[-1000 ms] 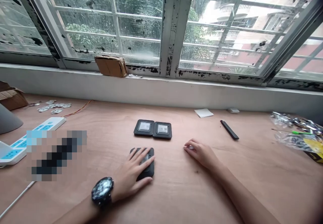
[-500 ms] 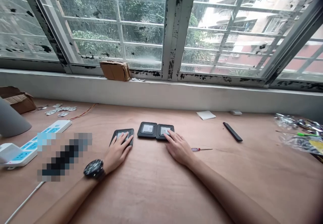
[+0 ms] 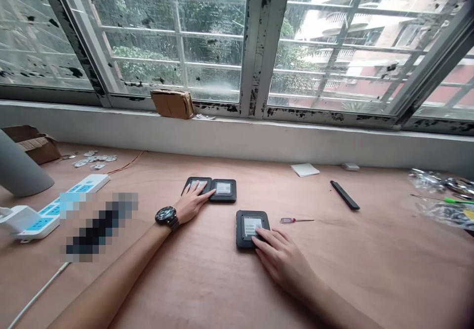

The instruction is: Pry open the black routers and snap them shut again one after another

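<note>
My left hand [image 3: 190, 204] lies open with its fingers spread over a flat black rectangular case with a white label [image 3: 202, 181], partly covering it. Right against that case sits a second such case [image 3: 223, 198], which my left fingertips reach at its edge. Nearer to me, apart from the pair, is a third black case [image 3: 245, 240]. My right hand [image 3: 281, 257] rests on its lower right part, fingers stretched out over the label. A small screwdriver [image 3: 288, 220] with a clear and red handle lies just beyond my right hand.
At left stand a white power strip [image 3: 97, 180], a grey rounded object [image 3: 22, 168] and a cardboard box [image 3: 42, 149]. Toward the right lie a black strip-shaped piece [image 3: 345, 195], a white pad [image 3: 304, 170] and plastic bags [image 3: 437, 213]. A blurred patch hides something near my left forearm.
The left case has moved right, up against the middle one, under my left hand. My right hand has brought the right case nearer to me, away from the middle one.
</note>
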A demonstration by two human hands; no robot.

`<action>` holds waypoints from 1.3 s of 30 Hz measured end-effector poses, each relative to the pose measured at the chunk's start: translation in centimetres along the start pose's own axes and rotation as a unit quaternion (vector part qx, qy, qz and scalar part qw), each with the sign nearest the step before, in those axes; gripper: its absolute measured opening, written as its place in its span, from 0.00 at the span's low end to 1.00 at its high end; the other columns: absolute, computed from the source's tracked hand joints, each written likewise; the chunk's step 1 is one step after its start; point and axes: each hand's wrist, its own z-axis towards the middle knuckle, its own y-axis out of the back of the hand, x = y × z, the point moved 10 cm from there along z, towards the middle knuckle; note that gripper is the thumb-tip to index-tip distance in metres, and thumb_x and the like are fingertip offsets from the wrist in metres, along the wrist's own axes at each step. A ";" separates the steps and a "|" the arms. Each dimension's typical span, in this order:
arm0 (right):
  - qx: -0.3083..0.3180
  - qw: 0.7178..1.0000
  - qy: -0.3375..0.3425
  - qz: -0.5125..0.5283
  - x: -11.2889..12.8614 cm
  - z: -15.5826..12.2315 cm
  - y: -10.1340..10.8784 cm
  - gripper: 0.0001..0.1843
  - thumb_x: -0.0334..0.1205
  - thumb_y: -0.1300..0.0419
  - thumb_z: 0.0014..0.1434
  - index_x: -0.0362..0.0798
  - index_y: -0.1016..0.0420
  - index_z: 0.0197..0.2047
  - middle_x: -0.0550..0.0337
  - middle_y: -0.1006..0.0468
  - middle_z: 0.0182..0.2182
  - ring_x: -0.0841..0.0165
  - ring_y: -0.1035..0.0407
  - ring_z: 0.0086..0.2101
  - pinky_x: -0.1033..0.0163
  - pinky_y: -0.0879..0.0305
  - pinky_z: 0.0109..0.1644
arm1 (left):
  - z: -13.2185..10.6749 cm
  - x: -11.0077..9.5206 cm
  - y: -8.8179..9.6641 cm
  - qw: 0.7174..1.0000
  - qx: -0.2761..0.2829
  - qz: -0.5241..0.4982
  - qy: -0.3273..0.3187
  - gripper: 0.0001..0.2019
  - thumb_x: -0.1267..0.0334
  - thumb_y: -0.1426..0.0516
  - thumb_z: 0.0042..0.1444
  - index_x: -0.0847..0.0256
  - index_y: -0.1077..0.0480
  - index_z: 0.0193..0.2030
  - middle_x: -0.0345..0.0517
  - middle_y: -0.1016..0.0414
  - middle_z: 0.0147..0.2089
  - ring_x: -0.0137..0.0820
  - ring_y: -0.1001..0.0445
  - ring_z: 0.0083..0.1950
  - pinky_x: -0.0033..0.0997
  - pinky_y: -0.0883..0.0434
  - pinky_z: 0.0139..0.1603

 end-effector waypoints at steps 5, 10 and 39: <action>0.017 0.999 0.028 0.024 0.3 0.9 1.6 0.15 0.37 0.42 0.68 0.56 0.22 0.55 0.53 0.19 0.54 0.55 0.24 0.51 0.41 0.35 0.63 | 2.3 -2.4 -0.7 1.000 0.006 -0.013 -0.011 0.23 0.62 0.55 0.73 0.41 0.41 0.72 0.47 0.45 0.76 0.56 0.47 0.75 0.68 0.46 0.69; -0.053 0.988 -0.141 -0.025 -9.5 2.1 5.9 0.12 0.44 0.43 0.69 0.55 0.20 0.50 0.52 0.18 0.47 0.54 0.24 0.46 0.44 0.29 0.52 | 2.7 -6.9 0.6 0.999 -0.024 -0.002 -0.046 0.22 0.60 0.50 0.72 0.46 0.38 0.71 0.50 0.47 0.76 0.55 0.48 0.76 0.68 0.47 0.70; -0.090 0.988 -0.124 0.034 -12.3 0.4 2.5 0.08 0.45 0.40 0.69 0.52 0.23 0.41 0.54 0.18 0.43 0.56 0.26 0.44 0.51 0.33 0.48 | -3.0 -12.8 1.8 0.973 -0.021 -0.228 -0.029 0.33 0.50 0.44 0.69 0.55 0.50 0.76 0.54 0.58 0.79 0.48 0.51 0.77 0.57 0.45 0.74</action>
